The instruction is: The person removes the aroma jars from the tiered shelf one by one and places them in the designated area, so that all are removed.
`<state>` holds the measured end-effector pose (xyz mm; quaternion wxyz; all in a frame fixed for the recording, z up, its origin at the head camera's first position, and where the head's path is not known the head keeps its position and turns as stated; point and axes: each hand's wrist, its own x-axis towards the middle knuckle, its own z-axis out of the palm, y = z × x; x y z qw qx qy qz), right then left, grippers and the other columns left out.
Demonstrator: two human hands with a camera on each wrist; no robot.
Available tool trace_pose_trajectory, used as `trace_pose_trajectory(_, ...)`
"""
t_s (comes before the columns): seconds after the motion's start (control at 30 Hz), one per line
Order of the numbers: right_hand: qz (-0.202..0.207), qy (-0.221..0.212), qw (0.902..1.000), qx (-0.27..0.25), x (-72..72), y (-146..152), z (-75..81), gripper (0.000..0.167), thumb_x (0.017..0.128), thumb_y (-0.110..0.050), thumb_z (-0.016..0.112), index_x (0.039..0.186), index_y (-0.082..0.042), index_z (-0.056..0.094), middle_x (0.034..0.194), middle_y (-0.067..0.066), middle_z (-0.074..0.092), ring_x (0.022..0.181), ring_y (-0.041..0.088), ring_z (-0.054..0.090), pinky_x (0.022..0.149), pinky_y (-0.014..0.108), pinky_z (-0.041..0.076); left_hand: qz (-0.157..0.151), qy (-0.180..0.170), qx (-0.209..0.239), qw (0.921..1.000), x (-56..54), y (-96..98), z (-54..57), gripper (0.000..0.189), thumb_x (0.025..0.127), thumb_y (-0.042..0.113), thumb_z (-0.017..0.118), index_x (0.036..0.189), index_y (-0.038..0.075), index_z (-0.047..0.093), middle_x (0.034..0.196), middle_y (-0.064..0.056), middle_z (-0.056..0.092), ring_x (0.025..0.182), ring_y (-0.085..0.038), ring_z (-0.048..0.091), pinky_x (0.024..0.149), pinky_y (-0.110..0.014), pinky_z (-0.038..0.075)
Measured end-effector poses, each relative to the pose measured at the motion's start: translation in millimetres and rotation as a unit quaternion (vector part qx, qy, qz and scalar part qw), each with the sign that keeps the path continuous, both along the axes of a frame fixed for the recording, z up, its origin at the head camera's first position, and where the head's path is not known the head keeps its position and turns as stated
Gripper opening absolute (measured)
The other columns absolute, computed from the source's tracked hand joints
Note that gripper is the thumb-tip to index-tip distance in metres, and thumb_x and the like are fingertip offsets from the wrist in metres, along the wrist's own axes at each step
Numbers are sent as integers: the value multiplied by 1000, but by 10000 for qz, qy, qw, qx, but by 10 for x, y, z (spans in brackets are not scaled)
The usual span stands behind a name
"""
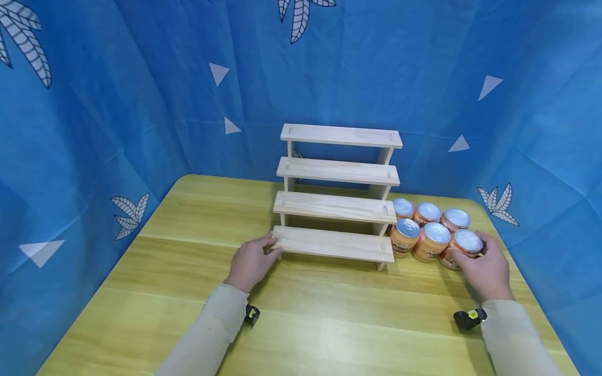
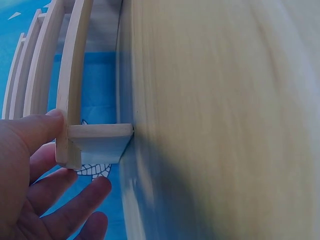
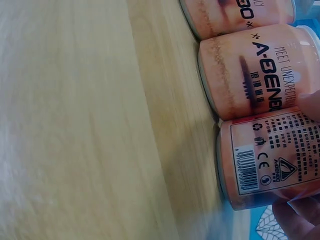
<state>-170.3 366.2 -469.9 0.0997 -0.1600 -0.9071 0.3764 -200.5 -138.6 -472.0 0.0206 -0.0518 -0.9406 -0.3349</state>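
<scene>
A pale wooden four-step display rack (image 1: 329, 243) stands on the table. My left hand (image 1: 251, 262) pinches the left end of its lowest step. In the left wrist view the thumb (image 2: 42, 129) lies against the board's face; the outer fingers are spread beyond its end. To the rack's right, several orange cans (image 1: 430, 245) with silver lids stand upright in two rows. My right hand (image 1: 488, 269) grips the front right can (image 1: 465, 241), thumb in front and fingers on its right side. The right wrist view shows that can's barcode label (image 3: 246, 169), its base on the table.
The wooden table (image 1: 301, 318) has rounded far corners. Blue cloth (image 1: 338, 89) with white leaf and triangle prints hangs behind and on both sides. The left cans stand close against the rack's right side.
</scene>
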Motion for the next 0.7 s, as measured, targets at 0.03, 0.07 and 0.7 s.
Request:
trace_pose_trajectory(0.03, 8, 4, 10000, 7, 2, -1, -10, 88, 93, -43, 71, 153, 5, 27, 143, 35, 42, 125, 51, 46, 97, 65, 42, 4, -4, -4, 10000, 1, 1, 2, 38, 93, 37, 73, 124, 14, 73, 141, -5, 60, 49, -14, 37, 49, -29, 38)
trace_pose_trajectory(0.07, 22, 12, 10000, 2, 2, -2, -19, 88, 93, -43, 71, 153, 4, 27, 143, 35, 42, 125, 50, 46, 96, 65, 42, 5, -3, -12, 10000, 2, 3, 4, 38, 93, 37, 74, 124, 14, 73, 141, -5, 60, 48, -13, 37, 49, -29, 38)
trace_pose_trajectory(0.7, 909, 427, 9897, 1022, -47, -69, 175, 80, 101, -45, 56, 158, 1, 23, 164, 29, 14, 149, 52, 8, 105, 82, 6, -462, -82, -306, 9984, -111, -158, -30, 37, 100, 34, 65, 130, 13, 68, 142, -7, 60, 70, -26, 67, 68, -43, 59)
